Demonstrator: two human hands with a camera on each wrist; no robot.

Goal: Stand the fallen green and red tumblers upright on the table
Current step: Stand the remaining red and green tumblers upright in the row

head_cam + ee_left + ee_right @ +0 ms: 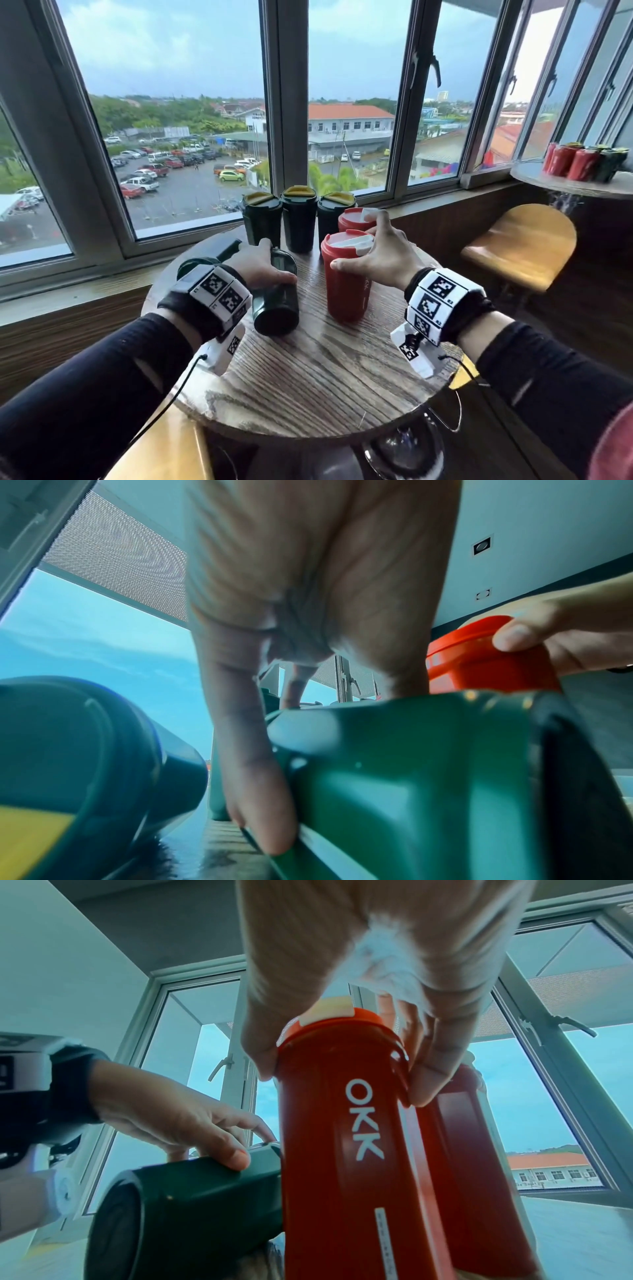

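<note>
A dark green tumbler [275, 305] lies on its side on the round wooden table [325, 377], base toward me. My left hand [274, 262] grips it from above near its lid end, thumb on the right side; the left wrist view shows the same green tumbler [428, 777] under my left hand [308, 669]. A second green tumbler [205, 255] lies fallen farther left. A red tumbler [346, 281] stands on its base, and my right hand [363, 243] grips its lid rim; the red tumbler [342, 1150] fills the right wrist view.
Three green tumblers [299, 219] and another red tumbler [354, 217] stand upright at the table's back by the window. A wooden stool [520, 246] is to the right, and a side table [565, 186] with more tumblers is far right.
</note>
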